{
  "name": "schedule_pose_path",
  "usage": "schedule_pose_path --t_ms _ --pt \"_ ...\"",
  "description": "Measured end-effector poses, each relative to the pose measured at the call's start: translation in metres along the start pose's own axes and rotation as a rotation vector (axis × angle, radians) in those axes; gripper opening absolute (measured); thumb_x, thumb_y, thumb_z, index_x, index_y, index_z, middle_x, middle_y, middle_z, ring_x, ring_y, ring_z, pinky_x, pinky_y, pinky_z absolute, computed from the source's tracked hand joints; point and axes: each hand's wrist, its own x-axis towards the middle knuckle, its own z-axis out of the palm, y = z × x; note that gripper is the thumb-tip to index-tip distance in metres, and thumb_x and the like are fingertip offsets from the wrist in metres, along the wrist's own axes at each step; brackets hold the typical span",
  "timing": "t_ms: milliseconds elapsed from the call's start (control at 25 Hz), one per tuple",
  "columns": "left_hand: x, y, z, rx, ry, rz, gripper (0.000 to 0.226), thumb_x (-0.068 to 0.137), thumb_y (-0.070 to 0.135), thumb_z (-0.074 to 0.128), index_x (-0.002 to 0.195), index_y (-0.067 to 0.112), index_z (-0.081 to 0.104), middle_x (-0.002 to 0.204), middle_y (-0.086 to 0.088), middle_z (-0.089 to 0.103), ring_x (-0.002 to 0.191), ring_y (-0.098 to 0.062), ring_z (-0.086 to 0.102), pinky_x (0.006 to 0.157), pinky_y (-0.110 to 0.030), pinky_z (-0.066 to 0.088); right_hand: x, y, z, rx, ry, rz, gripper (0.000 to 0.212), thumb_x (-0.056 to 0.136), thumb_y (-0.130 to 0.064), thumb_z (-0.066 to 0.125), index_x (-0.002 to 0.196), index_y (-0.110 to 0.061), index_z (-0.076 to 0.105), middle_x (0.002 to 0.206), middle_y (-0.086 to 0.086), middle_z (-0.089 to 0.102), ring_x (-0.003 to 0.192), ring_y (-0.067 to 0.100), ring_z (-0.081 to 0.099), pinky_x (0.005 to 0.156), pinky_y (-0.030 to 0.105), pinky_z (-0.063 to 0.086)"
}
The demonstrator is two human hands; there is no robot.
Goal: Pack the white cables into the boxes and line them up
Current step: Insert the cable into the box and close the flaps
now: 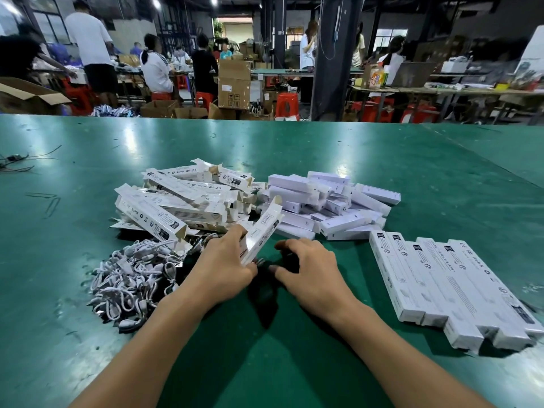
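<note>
Left hand fingers curled round an open box, tilted over the counter, right hand fingers loosely arched, spread, held nothing, white cables lay heaped left, packed boxes rowed right.

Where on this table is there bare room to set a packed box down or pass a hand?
Free: the green table beyond both box piles; the strip between the right hand and the lined-up boxes; the near edge between the forearms. Crowded: the open boxes, the cable heap and the closed boxes, bunched around the left hand and its box.
</note>
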Motion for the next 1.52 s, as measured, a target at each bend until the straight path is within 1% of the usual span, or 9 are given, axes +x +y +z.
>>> schedule_pose_path --t_ms 120,240,480,640,840,1040,1280,1400,1520 --pt "-0.001 0.004 0.004 -0.144 0.004 -0.004 0.042 0.075 0.017 0.076 0.106 0.027 0.049 0.089 0.009 0.064 0.075 -0.002 0.061 0.058 -0.008 0.048 -0.002 -0.001 -0.002 0.061 -0.078 -0.051 0.037 0.09 -0.035 0.071 0.126 -0.031 0.069 0.113 -0.008 0.067 0.11 0.013 0.059 0.104 0.035 0.045" --pt "-0.003 0.007 0.003 -0.339 0.013 -0.029 0.037 0.075 0.015 0.075 0.105 0.024 0.057 0.093 0.001 0.072 0.085 -0.017 0.07 0.075 -0.03 0.059 -0.003 -0.001 -0.008 0.373 -0.093 -0.016 0.019 0.093 -0.021 0.071 0.11 -0.025 0.077 0.096 -0.009 0.077 0.09 0.006 0.071 0.086 0.027 0.057" --pt "-0.006 0.017 0.009 -0.705 0.183 -0.052 0.038 0.08 0.009 0.08 0.112 0.019 0.062 0.094 0.007 0.075 0.089 -0.014 0.073 0.08 -0.031 0.058 -0.002 -0.004 -0.016 0.666 0.142 0.001 0.011 0.091 -0.021 0.076 0.103 -0.019 0.076 0.085 -0.008 0.077 0.079 0.01 0.074 0.074 0.014 0.053" --pt "-0.004 0.017 0.01 -0.983 0.1 -0.109 0.041 0.084 0.007 0.077 0.12 0.013 0.06 0.102 0.0 0.077 0.096 -0.019 0.074 0.082 -0.028 0.057 -0.002 -0.004 -0.017 0.691 0.059 -0.015 0.012 0.094 -0.021 0.073 0.105 -0.018 0.075 0.09 -0.005 0.078 0.08 0.013 0.075 0.078 0.021 0.057" --pt "-0.005 0.015 0.012 -0.965 0.089 -0.05 0.043 0.081 0.0 0.079 0.117 0.013 0.06 0.101 -0.002 0.077 0.099 -0.017 0.073 0.091 -0.033 0.058 -0.003 -0.004 -0.018 0.677 0.061 -0.005 0.011 0.094 -0.025 0.074 0.105 -0.025 0.073 0.091 -0.006 0.077 0.08 0.013 0.073 0.076 0.025 0.057" --pt "-0.006 0.012 0.01 -0.906 0.056 0.017 0.04 0.081 0.003 0.079 0.113 0.02 0.063 0.099 0.0 0.077 0.093 -0.02 0.075 0.078 -0.029 0.061 -0.001 -0.004 -0.021 0.647 -0.082 -0.05 0.043 0.098 -0.024 0.068 0.138 -0.037 0.058 0.119 -0.015 0.069 0.099 0.013 0.071 0.092 0.031 0.058" --pt "-0.007 0.014 0.011 -0.815 0.095 0.044 0.04 0.067 0.023 0.082 0.104 0.017 0.066 0.094 -0.001 0.076 0.09 -0.023 0.075 0.083 -0.035 0.061 0.0 -0.002 -0.024 0.668 -0.087 0.02 0.018 0.095 -0.026 0.071 0.113 -0.024 0.074 0.096 -0.009 0.078 0.092 0.006 0.073 0.086 0.023 0.054" --pt "-0.008 0.015 0.01 -0.78 0.101 0.066 0.037 0.07 0.02 0.082 0.104 0.019 0.066 0.095 0.0 0.075 0.09 -0.022 0.075 0.085 -0.036 0.06 0.001 0.001 -0.027 0.735 -0.123 0.065 0.015 0.092 -0.027 0.075 0.104 -0.017 0.073 0.092 0.002 0.078 0.092 0.018 0.074 0.091 0.034 0.057" --pt "-0.008 0.012 0.008 -0.741 0.07 0.081 0.029 0.079 0.014 0.082 0.103 0.02 0.067 0.096 0.005 0.074 0.09 -0.018 0.074 0.085 -0.033 0.06 0.001 0.003 -0.027 0.788 -0.103 0.06 0.013 0.088 -0.025 0.079 0.099 -0.018 0.075 0.091 0.001 0.078 0.09 0.016 0.074 0.084 0.025 0.057"
